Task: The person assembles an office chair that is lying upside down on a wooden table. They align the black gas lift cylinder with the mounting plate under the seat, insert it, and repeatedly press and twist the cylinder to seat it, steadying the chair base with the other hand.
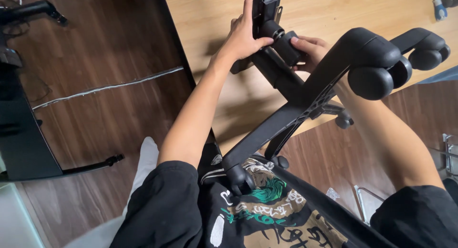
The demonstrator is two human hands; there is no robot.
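Overhead, 2 hands, left hand (242,36), right hand (309,51), gripping chair base (305,98), table edge (183,67) beside

right hand (307,51) mostly behind chair base (305,98), screwdriver (438,7) cut off

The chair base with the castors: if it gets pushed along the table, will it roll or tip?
Likely stiff: the chair base has thick ribbed black arms. Probably apt to roll on its castors once upright. Here it lies tilted, steadied by the left hand and right hand, so it may tip if released.
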